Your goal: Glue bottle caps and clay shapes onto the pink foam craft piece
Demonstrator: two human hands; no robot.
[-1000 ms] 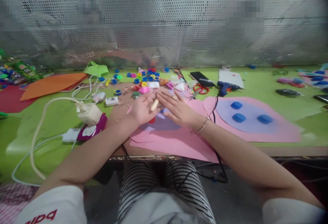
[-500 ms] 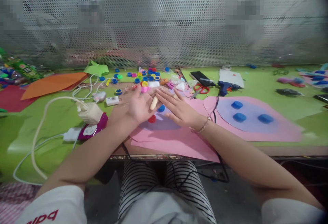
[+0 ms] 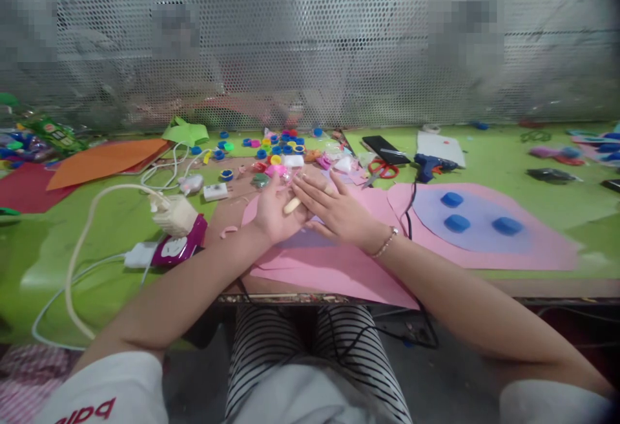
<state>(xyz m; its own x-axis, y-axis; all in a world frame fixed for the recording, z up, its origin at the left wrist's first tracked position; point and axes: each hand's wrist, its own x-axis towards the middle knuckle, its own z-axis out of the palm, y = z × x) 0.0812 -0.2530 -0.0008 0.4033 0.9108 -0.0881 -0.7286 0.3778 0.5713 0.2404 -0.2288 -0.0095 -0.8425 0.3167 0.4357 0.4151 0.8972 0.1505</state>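
Observation:
A pale yellow clay-like roll (image 3: 292, 205) lies between my two palms, one end sticking out. My left hand (image 3: 278, 212) is palm up under it, fingers spread. Flat on top, with fingers stretched out, rests my right hand (image 3: 336, 209). Both hands are above pink paper (image 3: 334, 275) with a purple piece (image 3: 310, 238) on it. To the right, another pink sheet (image 3: 547, 249) carries a purple oval (image 3: 477, 214) with blue caps (image 3: 456, 223).
Behind my hands lie scattered bottle caps (image 3: 276, 150), red scissors (image 3: 382, 169), a black phone (image 3: 385, 150) and a blue glue gun (image 3: 433, 167). At left are a plug adapter (image 3: 175, 214), cables and orange paper (image 3: 106, 160). A perforated metal screen (image 3: 310, 42) stands behind.
My hands have slid across each other and overlap more, with the roll still between them. The red and blue caps on the purple piece are now hidden. The view has shifted slightly.

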